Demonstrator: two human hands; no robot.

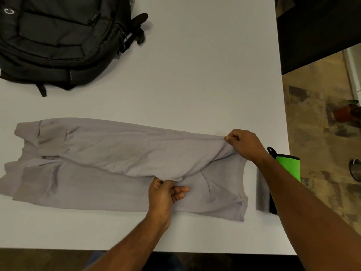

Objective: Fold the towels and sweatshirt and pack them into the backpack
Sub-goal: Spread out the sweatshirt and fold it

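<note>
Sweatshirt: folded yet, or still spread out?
Partly folded. The grey sweatshirt lies lengthwise on the table, one layer doubled over; both hands pinch its upper layer.

No legible text or labels anywhere

left grip (166,192): fingers curled, pinching | right grip (244,145): fisted, pinching | both forearms extended forward

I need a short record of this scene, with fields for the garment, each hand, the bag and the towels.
garment: grey sweatshirt, lying across the white table, partly folded
left hand: pinches the fold at its near middle
right hand: grips the fabric at the right end
bag: black backpack, far left, appears zipped shut
towels: green towel at the right edge, partly behind the right forearm
</note>
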